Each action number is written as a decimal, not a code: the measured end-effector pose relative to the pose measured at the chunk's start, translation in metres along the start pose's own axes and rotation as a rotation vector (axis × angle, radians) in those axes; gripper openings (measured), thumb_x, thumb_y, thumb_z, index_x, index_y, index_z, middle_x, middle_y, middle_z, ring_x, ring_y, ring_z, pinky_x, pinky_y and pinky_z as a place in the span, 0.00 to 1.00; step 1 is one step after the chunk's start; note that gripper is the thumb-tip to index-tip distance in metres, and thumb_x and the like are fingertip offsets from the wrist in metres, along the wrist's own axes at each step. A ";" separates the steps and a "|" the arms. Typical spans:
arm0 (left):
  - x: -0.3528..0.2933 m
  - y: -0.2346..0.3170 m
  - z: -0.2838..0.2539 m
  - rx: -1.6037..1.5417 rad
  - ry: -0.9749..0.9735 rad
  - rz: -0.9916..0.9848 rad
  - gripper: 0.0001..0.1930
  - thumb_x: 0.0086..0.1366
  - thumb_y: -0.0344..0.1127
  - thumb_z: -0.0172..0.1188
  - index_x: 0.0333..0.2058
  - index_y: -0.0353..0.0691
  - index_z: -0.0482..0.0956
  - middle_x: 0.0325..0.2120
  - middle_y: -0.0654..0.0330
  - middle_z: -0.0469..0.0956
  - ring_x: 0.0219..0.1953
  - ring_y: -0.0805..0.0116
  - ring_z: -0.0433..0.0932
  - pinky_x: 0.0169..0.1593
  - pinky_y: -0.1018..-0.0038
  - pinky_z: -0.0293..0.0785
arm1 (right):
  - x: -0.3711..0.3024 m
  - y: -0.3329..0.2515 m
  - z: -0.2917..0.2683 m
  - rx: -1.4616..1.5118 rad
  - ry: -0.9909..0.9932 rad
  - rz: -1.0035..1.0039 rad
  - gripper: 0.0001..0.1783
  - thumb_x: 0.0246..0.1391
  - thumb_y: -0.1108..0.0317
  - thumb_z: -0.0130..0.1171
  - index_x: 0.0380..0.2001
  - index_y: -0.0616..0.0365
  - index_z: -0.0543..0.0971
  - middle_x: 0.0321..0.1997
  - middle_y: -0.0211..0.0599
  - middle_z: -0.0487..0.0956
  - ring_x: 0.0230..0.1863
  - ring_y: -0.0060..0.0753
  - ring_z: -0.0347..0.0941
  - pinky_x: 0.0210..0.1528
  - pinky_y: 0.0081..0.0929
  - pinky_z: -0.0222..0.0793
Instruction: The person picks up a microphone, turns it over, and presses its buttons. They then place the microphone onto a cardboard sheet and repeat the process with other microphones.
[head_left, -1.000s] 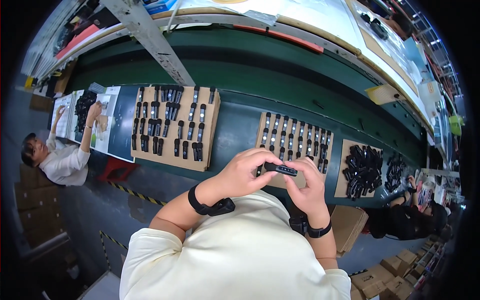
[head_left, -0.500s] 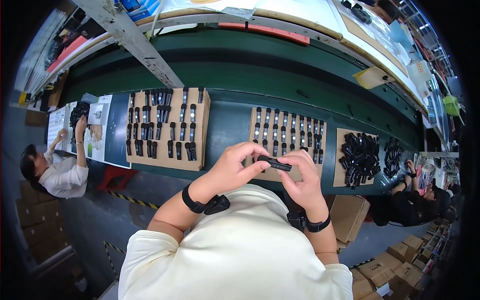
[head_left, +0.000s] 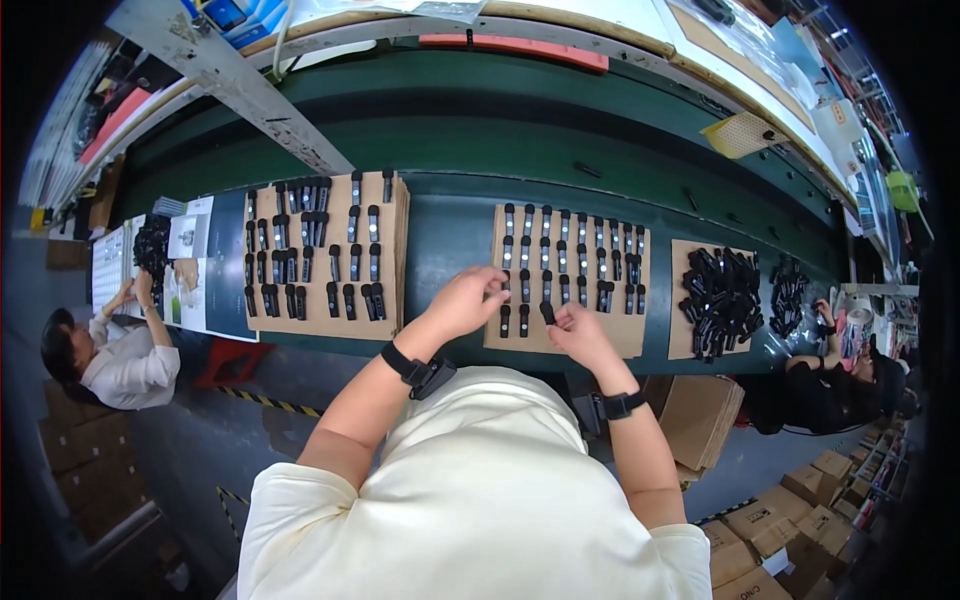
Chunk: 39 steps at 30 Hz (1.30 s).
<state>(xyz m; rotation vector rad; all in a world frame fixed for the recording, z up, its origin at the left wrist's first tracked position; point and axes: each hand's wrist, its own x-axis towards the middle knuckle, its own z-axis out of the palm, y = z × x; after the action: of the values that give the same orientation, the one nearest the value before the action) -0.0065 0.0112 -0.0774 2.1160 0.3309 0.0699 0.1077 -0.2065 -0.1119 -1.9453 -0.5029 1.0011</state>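
Note:
Small black microphones with rounded foam tops stand in rows on a cardboard sheet (head_left: pixel 620 336) in front of me. Between the thumb and fingers of my right hand (head_left: pixel 580 335) is the lower end of one microphone (head_left: pixel 548 313), in the row nearest me, to the right of two others. My left hand (head_left: pixel 466 302) is at the sheet's left edge, thumb and forefinger apart beside the leftmost microphone (head_left: pixel 506 282) of the row behind. Whether it touches that microphone I cannot tell.
To the left, more microphones lie on a stack of cardboard sheets (head_left: pixel 395 290). A heap of microphones (head_left: pixel 720 300) covers another sheet at right. Co-workers sit at both ends: one in a white shirt (head_left: pixel 130 370), one in black (head_left: pixel 830 390). A metal post (head_left: pixel 250 90) rises beyond the bench.
Both hands held one microphone above the sheet before. They have parted and moved down to the sheet, the right one with a microphone at the near row, the left one to the edge.

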 end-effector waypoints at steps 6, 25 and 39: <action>-0.013 -0.070 0.028 0.077 -0.157 -0.324 0.09 0.60 0.34 0.60 0.37 0.35 0.78 0.30 0.55 0.80 0.34 0.60 0.80 0.42 0.68 0.75 | 0.021 0.061 0.030 -0.471 0.053 0.231 0.18 0.45 0.60 0.68 0.31 0.62 0.74 0.29 0.44 0.79 0.35 0.46 0.78 0.38 0.35 0.73; 0.054 -0.073 -0.006 -0.027 0.036 -0.219 0.08 0.60 0.35 0.59 0.33 0.37 0.79 0.27 0.54 0.81 0.31 0.56 0.80 0.38 0.67 0.76 | 0.028 0.067 0.023 -0.491 0.088 0.273 0.21 0.49 0.57 0.63 0.39 0.61 0.74 0.38 0.50 0.80 0.44 0.52 0.76 0.47 0.40 0.72; 0.287 -0.054 -0.010 0.581 -0.249 -0.138 0.12 0.57 0.36 0.61 0.39 0.43 0.78 0.40 0.54 0.78 0.46 0.54 0.76 0.49 0.61 0.74 | -0.044 0.050 -0.069 -0.224 0.140 0.173 0.08 0.52 0.68 0.59 0.33 0.61 0.76 0.31 0.46 0.79 0.34 0.48 0.76 0.37 0.36 0.72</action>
<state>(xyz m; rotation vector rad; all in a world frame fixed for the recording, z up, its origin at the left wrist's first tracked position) 0.2566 0.1223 -0.1399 2.6284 0.3784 -0.4138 0.1353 -0.2986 -0.1131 -2.2729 -0.3848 0.9389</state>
